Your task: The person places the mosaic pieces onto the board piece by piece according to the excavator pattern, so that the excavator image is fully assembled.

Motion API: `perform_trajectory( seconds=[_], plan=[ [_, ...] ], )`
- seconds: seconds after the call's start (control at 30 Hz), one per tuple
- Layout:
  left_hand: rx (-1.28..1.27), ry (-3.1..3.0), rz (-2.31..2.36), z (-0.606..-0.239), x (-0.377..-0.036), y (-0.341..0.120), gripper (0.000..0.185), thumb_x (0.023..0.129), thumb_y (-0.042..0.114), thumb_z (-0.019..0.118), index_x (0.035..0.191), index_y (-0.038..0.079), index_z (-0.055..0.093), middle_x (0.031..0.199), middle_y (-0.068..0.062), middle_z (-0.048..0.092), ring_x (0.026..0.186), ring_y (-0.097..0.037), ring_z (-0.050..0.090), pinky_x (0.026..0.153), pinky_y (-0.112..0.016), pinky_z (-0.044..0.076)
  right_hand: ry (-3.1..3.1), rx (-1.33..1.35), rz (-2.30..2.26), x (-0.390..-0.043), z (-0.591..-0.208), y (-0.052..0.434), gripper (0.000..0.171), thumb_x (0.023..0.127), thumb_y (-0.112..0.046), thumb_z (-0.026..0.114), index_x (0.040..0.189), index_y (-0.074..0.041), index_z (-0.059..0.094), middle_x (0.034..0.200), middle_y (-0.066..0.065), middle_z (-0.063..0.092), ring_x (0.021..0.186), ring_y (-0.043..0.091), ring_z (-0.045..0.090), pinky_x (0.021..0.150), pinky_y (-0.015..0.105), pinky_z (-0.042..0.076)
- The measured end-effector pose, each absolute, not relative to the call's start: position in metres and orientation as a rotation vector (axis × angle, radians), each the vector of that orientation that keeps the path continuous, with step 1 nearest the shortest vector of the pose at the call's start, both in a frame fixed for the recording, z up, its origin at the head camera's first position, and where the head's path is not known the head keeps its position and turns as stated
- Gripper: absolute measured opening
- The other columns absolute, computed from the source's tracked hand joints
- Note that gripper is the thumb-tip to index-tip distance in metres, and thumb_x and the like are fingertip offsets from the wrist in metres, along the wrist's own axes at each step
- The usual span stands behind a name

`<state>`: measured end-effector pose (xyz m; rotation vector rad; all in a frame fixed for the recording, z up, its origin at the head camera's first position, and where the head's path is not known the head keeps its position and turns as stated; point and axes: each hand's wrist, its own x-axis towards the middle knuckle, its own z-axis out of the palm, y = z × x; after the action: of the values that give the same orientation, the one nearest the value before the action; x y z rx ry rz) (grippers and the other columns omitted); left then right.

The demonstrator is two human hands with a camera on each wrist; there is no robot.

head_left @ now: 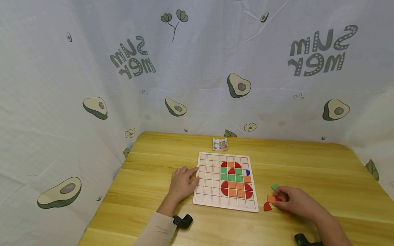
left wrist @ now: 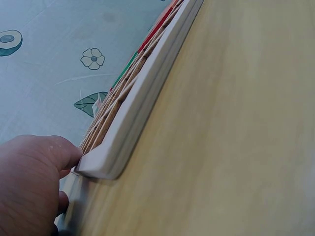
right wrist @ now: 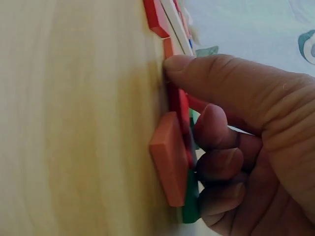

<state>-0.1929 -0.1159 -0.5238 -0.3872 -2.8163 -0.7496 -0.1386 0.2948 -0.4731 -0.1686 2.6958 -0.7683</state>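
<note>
Wooden table (head_left: 307,164) inside an avocado-print cloth booth. The grid puzzle board (head_left: 226,181) holds red, orange, green and one blue tile, its left columns bare. Left hand (head_left: 181,182) rests flat against the board's left edge, fingers straight. Right hand (head_left: 295,201), right of the board, curls over loose tiles (head_left: 271,200); its grip is partly hidden. A pattern card (head_left: 220,144) stands behind the board.

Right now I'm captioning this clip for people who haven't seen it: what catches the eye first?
The white grid board at the table's middle, part-filled with red, green and orange tiles, draws the eye first. The left hand rests against its left edge, while the right hand fingers a small heap of loose tiles to the board's right. Behind, avocado-print cloth walls the table.
</note>
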Motion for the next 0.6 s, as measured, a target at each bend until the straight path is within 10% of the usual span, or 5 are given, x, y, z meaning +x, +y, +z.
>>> perform_trajectory(
  seconds=[0.6],
  plan=[
    [-0.388,-2.828,-0.748,-0.524,-0.193,-0.115,0.040,0.096,0.039,0.063,0.134,0.026,0.070,0.091,0.003,0.061,0.080,-0.014,0.043,0.075,-0.030,0.031,2.744,-0.138,-0.783,-0.149,-0.465,0.261,0.035,0.089,-0.039,0.077,0.110,-0.012,0.067,0.075,0.000,0.053,0.066,0.016,0.048,0.056,0.026,0.036]
  ],
)
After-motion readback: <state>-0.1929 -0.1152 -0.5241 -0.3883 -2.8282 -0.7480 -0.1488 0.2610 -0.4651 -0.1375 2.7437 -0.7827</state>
